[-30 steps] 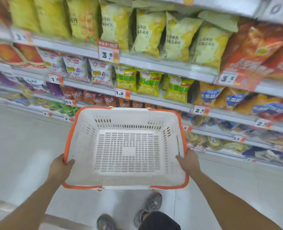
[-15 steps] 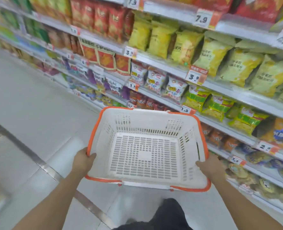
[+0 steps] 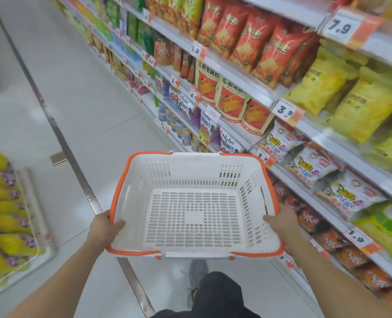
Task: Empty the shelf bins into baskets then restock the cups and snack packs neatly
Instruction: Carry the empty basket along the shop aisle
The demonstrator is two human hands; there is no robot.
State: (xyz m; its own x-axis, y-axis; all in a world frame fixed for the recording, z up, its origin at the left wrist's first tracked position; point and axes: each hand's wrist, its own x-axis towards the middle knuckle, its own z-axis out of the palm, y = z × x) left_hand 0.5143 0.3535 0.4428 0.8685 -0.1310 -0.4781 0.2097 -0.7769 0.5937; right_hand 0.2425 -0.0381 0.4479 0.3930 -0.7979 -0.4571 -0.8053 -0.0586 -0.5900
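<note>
I carry a white slatted basket (image 3: 194, 180) with an orange rim at waist height; nothing lies in it. My left hand (image 3: 105, 228) grips its left rim with the thumb inside. My right hand (image 3: 280, 222) grips the right rim the same way. Snack packs fill the shelves on my right: red bags (image 3: 247, 37) up high, yellow bags (image 3: 351, 102) below them, and white bags (image 3: 316, 166) beside the basket.
The shelving (image 3: 243, 72) runs along the right side of the aisle into the distance. A low display of yellow packs (image 3: 6, 216) stands at the left edge. A metal strip (image 3: 71, 157) crosses the pale floor. My shoe (image 3: 197, 271) shows under the basket.
The view has swung left along the aisle, so the shelves now run down the right side. The left display came into view. Both hands keep their grip on the basket.
</note>
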